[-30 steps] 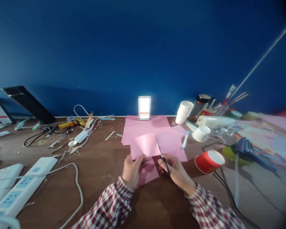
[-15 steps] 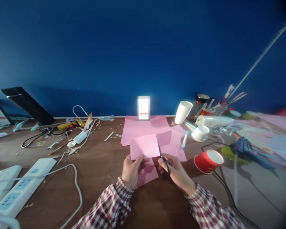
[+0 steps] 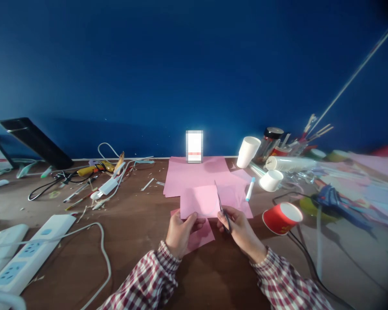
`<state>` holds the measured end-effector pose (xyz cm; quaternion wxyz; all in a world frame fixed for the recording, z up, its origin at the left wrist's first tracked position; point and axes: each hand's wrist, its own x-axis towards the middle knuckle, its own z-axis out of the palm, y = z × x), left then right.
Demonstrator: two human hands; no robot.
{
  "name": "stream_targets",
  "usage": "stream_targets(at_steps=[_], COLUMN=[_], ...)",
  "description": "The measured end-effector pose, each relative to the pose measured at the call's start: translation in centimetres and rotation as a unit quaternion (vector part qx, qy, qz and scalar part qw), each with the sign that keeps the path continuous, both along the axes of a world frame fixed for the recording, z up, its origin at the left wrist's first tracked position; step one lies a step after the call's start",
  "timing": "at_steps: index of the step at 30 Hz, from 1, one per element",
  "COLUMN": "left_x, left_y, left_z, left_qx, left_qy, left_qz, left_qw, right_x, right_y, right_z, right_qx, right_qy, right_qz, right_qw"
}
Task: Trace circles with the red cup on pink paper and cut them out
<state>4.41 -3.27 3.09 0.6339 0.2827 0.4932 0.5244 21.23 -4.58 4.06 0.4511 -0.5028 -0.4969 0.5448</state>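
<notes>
On your right, just right of the frame's centre, a capped marker (image 3: pixel 250 189) lies beside loose pink sheets (image 3: pixel 194 172), and a red paper cup (image 3: pixel 271 219) lies on its side near your right hand (image 3: pixel 239 228). A white power strip (image 3: pixel 35 245) and its cable fill the lower left; a tilted white cup (image 3: pixel 248 153) sits right of centre, farther back. Other pink paper lies directly beneath your work. The brown tabletop (image 3: pixel 142 258) runs back to a plain blue wall (image 3: pixel 194 64). At the centre, your left hand (image 3: pixel 183 230) pinches the near edge of a pink piece (image 3: pixel 197 200) between thumb and fingers. Your right fingers are closed around the scissors (image 3: pixel 226 219), blades along the piece's right side; you cannot tell how far they are parted.
</notes>
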Motion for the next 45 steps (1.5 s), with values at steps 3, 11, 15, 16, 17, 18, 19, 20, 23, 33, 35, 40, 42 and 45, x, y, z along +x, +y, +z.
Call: stream_targets(at_steps=[3, 11, 15, 16, 17, 18, 19, 20, 23, 33, 35, 40, 42, 45], left_x=[0.1, -1.8, -3.9, -4.3, -4.7, -5.0, -5.3, -5.5, -6.2, -6.4, -6.3, -6.2, -6.2, -6.3], left_y=[0.0, 1.0, 2.1, 2.3, 2.5, 2.7, 2.9, 3.1, 3.5, 2.7, 2.6, 2.4, 2.5, 2.7], left_z=[0.2, 0.6, 0.7, 0.7, 0.7, 0.7, 0.7, 0.7, 0.5, 1.5, 1.5, 1.3, 1.0, 0.6], left_qx=[-0.010, 0.030, 0.085, 0.101, 0.122, 0.138, 0.147, 0.154, 0.169, 0.153, 0.139, 0.131, 0.133, 0.147], left_qy=[0.006, 0.037, 0.104, 0.130, 0.153, 0.180, 0.208, 0.237, 0.321, 0.673, 0.688, 0.681, 0.683, 0.674], left_qz=[0.002, 0.053, 0.038, 0.021, -0.001, -0.008, -0.007, -0.005, -0.022, -0.083, -0.111, -0.162, -0.165, -0.174], left_qw=[1.000, 0.997, 0.990, 0.986, 0.981, 0.974, 0.967, 0.959, 0.932, 0.719, 0.704, 0.702, 0.699, 0.703], right_x=[0.0, -0.2, -0.1, 0.0, 0.0, 0.0, -0.1, -0.1, -0.2, 0.5, 1.1, 2.8, 3.2, 3.3], right_y=[0.0, 0.1, 0.2, 0.3, 0.3, 0.3, 0.3, 0.3, 0.2, 0.7, 0.9, 1.3, 1.4, 1.5], right_z=[-0.1, -0.5, -1.2, -1.3, -1.3, -1.3, -1.3, -1.2, -0.9, -1.1, -1.2, -1.5, -1.5, -1.4], right_qx=[0.018, 0.007, 0.023, 0.026, 0.026, 0.024, 0.021, 0.016, 0.009, 0.086, 0.126, 0.207, 0.219, 0.226], right_qy=[-0.014, 0.026, 0.040, 0.042, 0.043, 0.044, 0.044, 0.044, 0.041, -0.026, -0.069, -0.339, -0.414, -0.397], right_qz=[-0.003, -0.040, -0.056, -0.057, -0.059, -0.062, -0.065, -0.067, -0.069, -0.137, -0.173, -0.182, -0.168, -0.170], right_qw=[1.000, 0.999, 0.997, 0.997, 0.997, 0.997, 0.997, 0.997, 0.997, 0.987, 0.974, 0.900, 0.868, 0.873])
